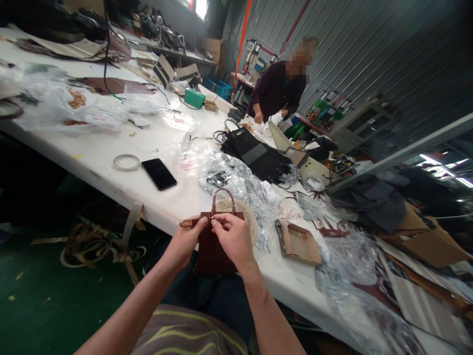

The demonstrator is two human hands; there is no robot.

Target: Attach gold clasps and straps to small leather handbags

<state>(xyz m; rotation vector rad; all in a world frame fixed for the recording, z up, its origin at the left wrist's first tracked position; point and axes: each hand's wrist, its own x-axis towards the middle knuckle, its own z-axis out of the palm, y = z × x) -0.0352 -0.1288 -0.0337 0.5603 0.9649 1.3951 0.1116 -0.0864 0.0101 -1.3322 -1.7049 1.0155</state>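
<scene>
A small dark brown handbag (212,256) stands upright against the table's front edge, over my lap. Its wrapped top handle (223,191) arches up in front of my hands. My left hand (187,239) is closed on a brown strap (187,223) with a gold-coloured metal end, which sticks out to the left of the bag. At the bag's top edge, my right hand (234,239) pinches close to the strap's inner end. A small shiny piece shows at those fingertips, too small to name. Behind the bag lies a cream-coloured roll (251,219), partly covered.
A black phone (159,173) and a roll of tape (126,161) lie to the left. Clear plastic bags (221,167), black handbags (254,153) and an open cardboard box (301,244) crowd the table (96,158). Across it, a person (279,88) handles white material.
</scene>
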